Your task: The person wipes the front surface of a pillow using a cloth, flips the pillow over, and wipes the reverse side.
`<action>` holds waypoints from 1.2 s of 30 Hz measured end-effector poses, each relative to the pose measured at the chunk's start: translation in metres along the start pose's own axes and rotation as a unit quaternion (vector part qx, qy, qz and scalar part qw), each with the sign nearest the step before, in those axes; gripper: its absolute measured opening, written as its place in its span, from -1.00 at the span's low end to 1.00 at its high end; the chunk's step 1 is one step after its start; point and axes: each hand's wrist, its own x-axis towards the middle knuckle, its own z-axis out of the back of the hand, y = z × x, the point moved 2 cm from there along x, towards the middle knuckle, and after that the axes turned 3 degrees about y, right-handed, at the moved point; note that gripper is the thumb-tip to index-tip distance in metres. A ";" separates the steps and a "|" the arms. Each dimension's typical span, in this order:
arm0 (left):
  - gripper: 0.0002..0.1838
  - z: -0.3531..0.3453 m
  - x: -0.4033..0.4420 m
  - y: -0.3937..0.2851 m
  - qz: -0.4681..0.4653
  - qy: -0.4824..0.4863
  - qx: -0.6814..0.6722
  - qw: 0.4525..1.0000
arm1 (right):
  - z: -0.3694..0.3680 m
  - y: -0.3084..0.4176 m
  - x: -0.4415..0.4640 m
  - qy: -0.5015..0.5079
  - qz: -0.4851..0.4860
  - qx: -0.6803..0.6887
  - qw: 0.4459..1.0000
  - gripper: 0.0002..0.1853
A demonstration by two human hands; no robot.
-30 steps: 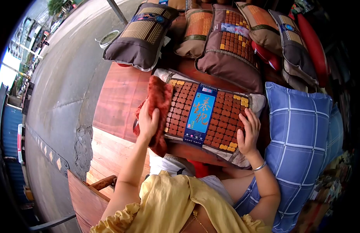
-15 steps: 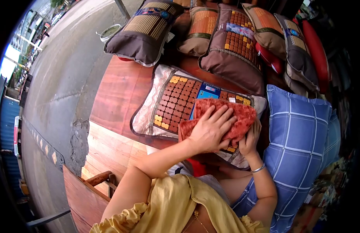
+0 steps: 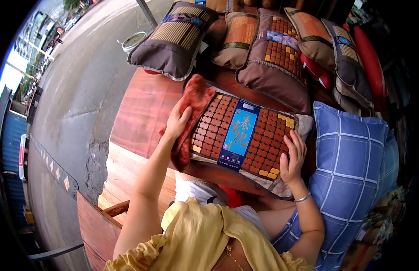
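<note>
A tile-topped pillow [image 3: 266, 142] lies on the wooden surface in front of me, its brown and yellow tiles facing up. Around its middle runs a blue paper band [image 3: 238, 131] with orange lettering. Over the pillow's left end is a fuzzy red cloth [image 3: 198, 97], crumpled and hanging past the near edge. My left hand [image 3: 178, 119] is closed on that cloth, fingers bent over it. My right hand [image 3: 294, 156] lies open on the pillow's right end, fingers and thumb apart on the tiles and border.
Several pillows stand along the back, including a grey one [image 3: 173, 40] and a brown tiled one [image 3: 275, 86]. A blue checked pillow [image 3: 347, 158] leans at my right. On the left, a wooden chair [image 3: 96, 226] stands near, with a white bucket [image 3: 133, 40] farther off on the pavement.
My left hand has moved left across the pillow with the red cloth, uncovering the blue band. My right hand has left the cloth and stays on the pillow's right end.
</note>
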 end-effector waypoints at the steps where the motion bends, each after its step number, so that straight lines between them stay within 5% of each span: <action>1: -0.46 0.004 -0.015 0.004 -0.001 0.001 0.001 1.000 | 0.000 0.000 0.000 0.001 0.001 0.000 1.000 -0.50; 6: -0.38 -0.003 -0.085 -0.008 -0.012 -0.075 0.123 0.989 | 0.000 0.000 -0.001 0.002 0.000 -0.003 1.000 -0.50; 9: -0.26 -0.029 -0.109 -0.051 -0.129 -0.061 0.244 0.959 | -0.001 -0.001 -0.001 0.005 0.002 -0.004 1.000 -0.50; 15: -0.18 -0.107 -0.104 -0.129 -0.228 0.142 0.295 0.917 | 0.001 0.000 0.001 0.009 0.001 -0.005 1.000 -0.49; 19: -0.25 -0.126 -0.054 -0.156 -0.271 0.172 0.277 0.906 | -0.002 -0.003 0.000 -0.013 0.016 0.000 1.000 -0.48; 23: -0.37 -0.113 0.020 -0.133 -0.181 0.184 0.306 0.916 | 0.000 -0.001 0.000 0.008 0.006 -0.005 1.000 -0.48; 26: -0.44 -0.076 0.070 -0.100 -0.019 0.199 0.302 0.932 | 0.001 0.000 0.001 0.006 0.003 -0.004 1.000 -0.49; 29: -0.42 -0.035 0.094 -0.027 0.060 0.153 0.244 0.956 | 0.001 0.000 0.000 0.006 0.000 -0.004 1.000 -0.50; 33: -0.47 -0.003 0.072 0.016 0.100 0.081 0.019 0.992 | 0.002 0.002 0.001 0.002 -0.003 0.003 1.000 -0.50; 36: -0.49 0.002 0.041 0.025 0.072 0.023 -0.025 0.997 | 0.002 0.002 0.001 0.000 -0.002 0.002 1.000 -0.50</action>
